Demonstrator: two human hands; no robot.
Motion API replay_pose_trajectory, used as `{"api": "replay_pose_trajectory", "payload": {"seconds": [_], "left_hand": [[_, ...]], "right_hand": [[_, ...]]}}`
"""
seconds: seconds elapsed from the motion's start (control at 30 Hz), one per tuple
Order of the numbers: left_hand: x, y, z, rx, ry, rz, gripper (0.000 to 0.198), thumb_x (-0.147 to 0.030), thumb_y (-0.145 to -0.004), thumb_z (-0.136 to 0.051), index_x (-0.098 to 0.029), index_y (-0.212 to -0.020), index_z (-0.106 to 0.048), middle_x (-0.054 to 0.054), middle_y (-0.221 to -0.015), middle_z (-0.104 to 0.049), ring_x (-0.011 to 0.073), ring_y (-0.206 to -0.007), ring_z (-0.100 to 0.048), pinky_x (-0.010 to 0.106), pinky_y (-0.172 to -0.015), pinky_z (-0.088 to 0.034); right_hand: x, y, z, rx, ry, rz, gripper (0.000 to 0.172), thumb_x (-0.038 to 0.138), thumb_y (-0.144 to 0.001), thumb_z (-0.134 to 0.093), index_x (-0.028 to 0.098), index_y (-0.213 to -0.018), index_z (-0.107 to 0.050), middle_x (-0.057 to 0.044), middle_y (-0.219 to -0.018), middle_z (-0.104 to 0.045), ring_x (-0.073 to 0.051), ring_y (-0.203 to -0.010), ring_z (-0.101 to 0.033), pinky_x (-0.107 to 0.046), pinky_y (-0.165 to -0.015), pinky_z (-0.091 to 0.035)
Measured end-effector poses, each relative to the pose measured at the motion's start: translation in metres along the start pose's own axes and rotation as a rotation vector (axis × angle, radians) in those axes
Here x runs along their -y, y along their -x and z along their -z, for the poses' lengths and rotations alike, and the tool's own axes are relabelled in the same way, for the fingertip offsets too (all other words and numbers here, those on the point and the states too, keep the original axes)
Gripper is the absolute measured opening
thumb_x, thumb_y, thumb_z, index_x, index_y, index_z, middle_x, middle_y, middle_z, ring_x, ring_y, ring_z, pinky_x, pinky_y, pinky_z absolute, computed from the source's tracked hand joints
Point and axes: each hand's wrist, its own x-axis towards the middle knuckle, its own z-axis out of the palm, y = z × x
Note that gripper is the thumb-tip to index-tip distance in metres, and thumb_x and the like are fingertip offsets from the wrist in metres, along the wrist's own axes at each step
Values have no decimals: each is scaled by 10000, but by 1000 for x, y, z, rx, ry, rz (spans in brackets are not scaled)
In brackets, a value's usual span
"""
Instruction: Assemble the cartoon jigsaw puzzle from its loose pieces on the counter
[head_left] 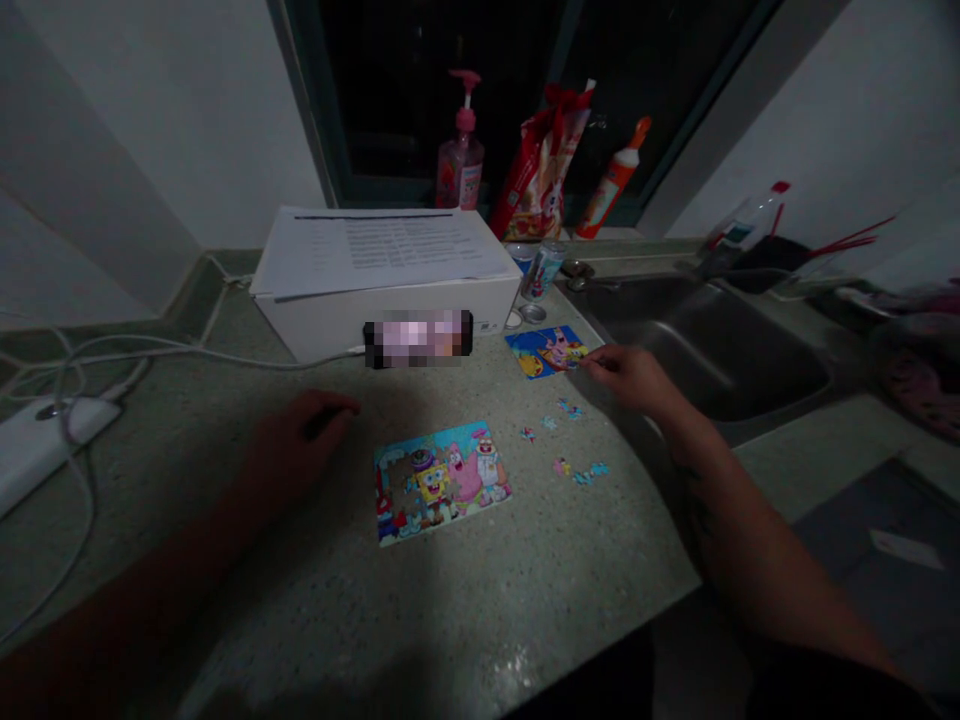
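Observation:
A jigsaw puzzle (465,480) with colourful cartoon figures lies on the counter in front of me, with grey gaps in its left part. My left hand (304,440) is left of it, loosely curled, with nothing visible in it. Past the puzzle's far right corner lies a small blue picture card (534,358). My right hand (626,375) is at the card's right edge, thumb and finger pinched together; what sits between the tips is too small to make out. Several loose puzzle pieces (590,473) are scattered right of the puzzle, between it and my right forearm.
A white box (390,315) with a printed sheet (405,245) on top stands behind, a phone (418,340) leaning on its front. A can (544,268) stands beside the box. The sink (720,340) is at right. A white cable (217,355) and power strip (45,440) lie left.

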Motion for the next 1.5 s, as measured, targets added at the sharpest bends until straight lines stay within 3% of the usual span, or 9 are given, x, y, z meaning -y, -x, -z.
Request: {"api": "replay_pose_trajectory", "payload": {"seconds": [0.3,0.47,0.63,0.7,0.87,1.13,1.5], "left_hand": [[6,-1,-6,37,-41,-26,336,-571,-861,-604,-321,-984,-790,74,-1043,-839,346,-984,-770,476,-956,-606],[4,-1,-5,42,-52,-66,319,-554,-880,-596,-327,-995,-786,84,-1073,-843,361,-1024,-784,498,-990,-608],[0,1,-2,78,-105,-92,325,-520,-939,-566,-294,-1053,-771,91,-1119,-838,373,-1064,-782,542,-1007,-612],[-2,2,-1,85,-119,-86,324,-496,-955,-562,-280,-1084,-766,87,-1149,-834,364,-1090,-777,544,-1028,-606],[-3,3,-1,69,-131,-120,280,-434,-970,-569,-269,-1073,-771,72,-1131,-835,338,-1079,-772,518,-1027,-602],[-1,4,-4,24,-111,-178,206,-339,-964,-612,-262,-1045,-785,53,-1069,-844,284,-971,-758,442,-930,-605],[-2,5,-2,10,-123,-215,190,-327,-944,-606,-276,-1000,-780,53,-1049,-836,294,-991,-773,473,-959,-628]], "right_hand": [[27,7,-16,193,-71,146,188,374,-955,-668,250,-912,-803,-69,-904,-839,-239,-794,-745,-376,-767,-553],[37,15,-3,283,-215,85,183,417,-925,-708,253,-877,-773,-38,-862,-801,-198,-757,-705,-337,-727,-531],[55,33,10,690,-263,77,282,486,-859,-810,222,-956,-781,-1,-800,-738,-165,-702,-645,-304,-669,-493],[65,41,9,764,-172,114,300,489,-848,-839,221,-969,-780,-1,-810,-725,-166,-703,-632,-305,-662,-472],[80,54,4,753,12,165,193,356,-844,-857,234,-957,-759,-23,-892,-748,-193,-764,-660,-326,-694,-441],[83,56,3,760,69,180,80,283,-885,-800,238,-913,-740,-38,-878,-757,-209,-756,-664,-348,-692,-434],[78,52,-8,782,-244,194,95,308,-899,-766,239,-860,-715,28,-713,-658,-149,-638,-564,-306,-620,-383]]}}
